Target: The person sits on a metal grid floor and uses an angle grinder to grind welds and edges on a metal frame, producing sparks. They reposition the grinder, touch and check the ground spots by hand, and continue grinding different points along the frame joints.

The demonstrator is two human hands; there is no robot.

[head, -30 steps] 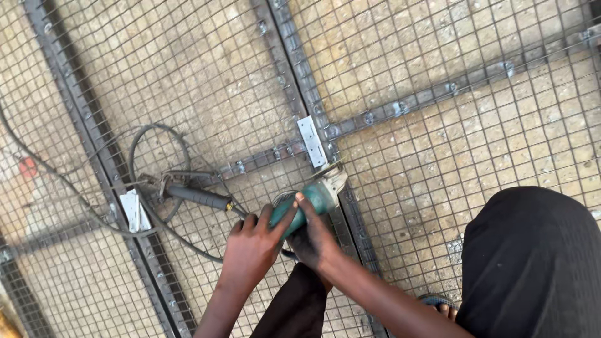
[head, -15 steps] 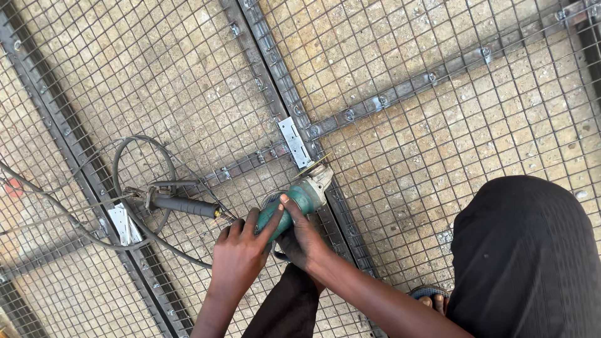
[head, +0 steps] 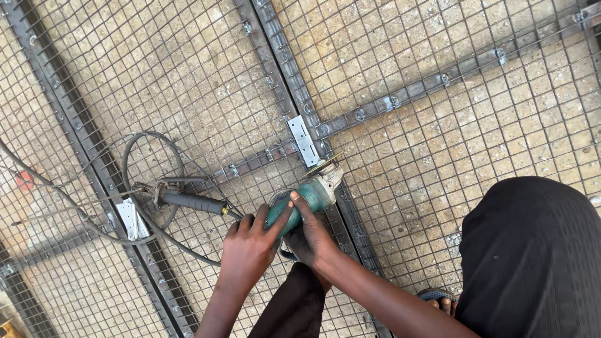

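Gripping a green angle grinder [head: 307, 197], both hands are closed on its body over a wire mesh panel [head: 438, 156] that lies flat on a stone-paved floor [head: 388, 56]. The left hand [head: 250, 250] wraps the rear of the tool from the near side, fingers curled up around the casing with the thumb laid along it. The right hand [head: 310, 235] clamps the same casing from the other side, mostly hidden beneath the tool and partly behind the left hand. The grinder points up and to the right, and its thin disc [head: 322, 164] stands on edge, touching or almost touching the dark metal frame bar [head: 282, 69] just below a small pale hinge plate [head: 303, 141]. That bar crosses another bar [head: 426, 84] at the hinge. To the left of the hands lies a dark-handled tool [head: 191, 201], resting on the mesh with a grey cable [head: 144, 163] looped around it. A second pale hinge plate [head: 129, 218] sits on the next frame bar, near that handle. A dark-clothed knee [head: 532, 250] fills the lower right corner, and toes in a sandal [head: 438, 300] show just beside it.
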